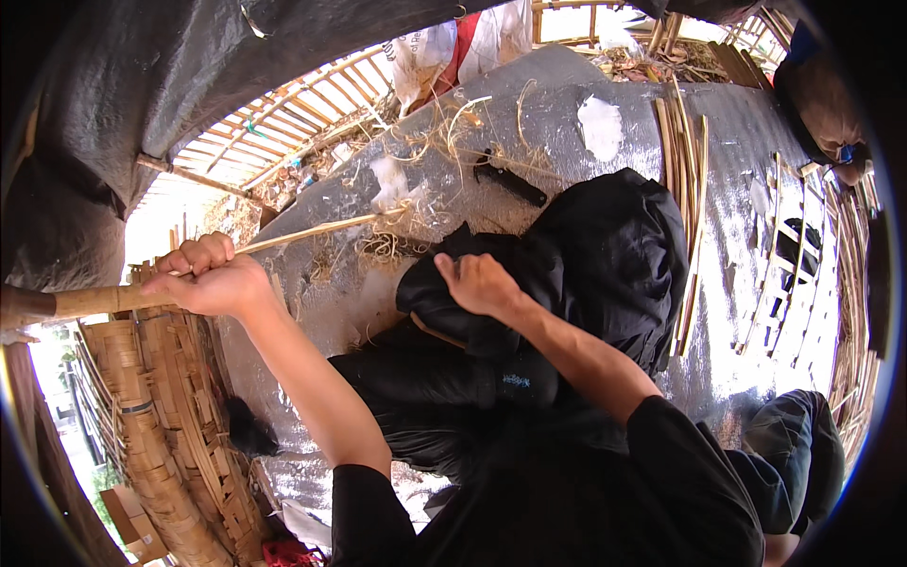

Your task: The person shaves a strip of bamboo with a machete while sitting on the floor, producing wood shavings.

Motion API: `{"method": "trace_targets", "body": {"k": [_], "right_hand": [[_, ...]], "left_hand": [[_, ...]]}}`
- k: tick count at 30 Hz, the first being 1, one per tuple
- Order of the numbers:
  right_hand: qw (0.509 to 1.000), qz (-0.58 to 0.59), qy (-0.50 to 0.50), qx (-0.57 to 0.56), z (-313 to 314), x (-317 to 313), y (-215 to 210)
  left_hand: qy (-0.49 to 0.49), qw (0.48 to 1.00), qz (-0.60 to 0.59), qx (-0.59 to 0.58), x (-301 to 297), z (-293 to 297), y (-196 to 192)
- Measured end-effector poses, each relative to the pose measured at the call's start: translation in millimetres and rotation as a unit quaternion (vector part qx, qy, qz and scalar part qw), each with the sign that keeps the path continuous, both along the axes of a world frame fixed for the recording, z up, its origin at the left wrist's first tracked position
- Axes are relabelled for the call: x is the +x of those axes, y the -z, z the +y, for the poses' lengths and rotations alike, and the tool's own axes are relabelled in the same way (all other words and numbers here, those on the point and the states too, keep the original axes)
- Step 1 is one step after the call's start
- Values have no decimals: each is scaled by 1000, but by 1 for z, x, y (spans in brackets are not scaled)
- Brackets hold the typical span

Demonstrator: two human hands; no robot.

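Note:
My left hand (213, 276) is closed around a thin pale bamboo strip (316, 230), out to the left beside a thick bamboo pole (104, 300). From the fist the strip runs to the right, its far end over a pile of fine shavings (392, 248). Over the black cloth (444, 288) across my leg, my right hand (480, 283) is held with curled fingers and the thumb raised. Whatever it grips, if anything, is hidden. Beyond it, a black-handled tool (510, 180) lies on the grey sheet (326, 194).
Long split bamboo strips (682, 189) lie to the right, with a bamboo lattice (784, 255) farther right. Woven bamboo (142, 416) stands at the lower left. Another person's clothed leg (789, 454) is close on my right. White sacks (453, 52) lean at the back.

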State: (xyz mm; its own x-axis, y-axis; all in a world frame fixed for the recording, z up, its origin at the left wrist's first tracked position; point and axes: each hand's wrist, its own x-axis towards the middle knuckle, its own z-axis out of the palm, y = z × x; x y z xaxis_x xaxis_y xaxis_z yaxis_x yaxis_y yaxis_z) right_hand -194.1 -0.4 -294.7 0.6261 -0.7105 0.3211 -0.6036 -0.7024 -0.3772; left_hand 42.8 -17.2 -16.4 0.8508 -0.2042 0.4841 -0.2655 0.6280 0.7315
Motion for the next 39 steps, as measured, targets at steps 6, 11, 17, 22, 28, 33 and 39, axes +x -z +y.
{"method": "trace_targets", "body": {"k": [6, 11, 17, 22, 28, 33, 39], "right_hand": [[950, -206, 61, 226, 23, 23, -56], [915, -128, 175, 341, 14, 3, 39], [891, -218, 23, 399, 14, 20, -121], [896, -238, 16, 374, 22, 36, -120], [890, -140, 188, 390, 31, 8, 18], [905, -202, 70, 369, 17, 10, -46], [886, -145, 36, 440, 13, -3, -84]], "left_hand": [[-45, 998, -18, 49, -14, -8, -5], [-181, 981, 17, 63, -19, -17, -15], [-162, 982, 14, 96, -33, -14, -13], [-118, 986, 51, 102, -49, -15, -24], [-174, 979, 64, 83, -35, -1, -13], [20, 1000, 17, -2, -25, 4, 1], [197, 980, -14, -17, -4, 51, 5]]}}
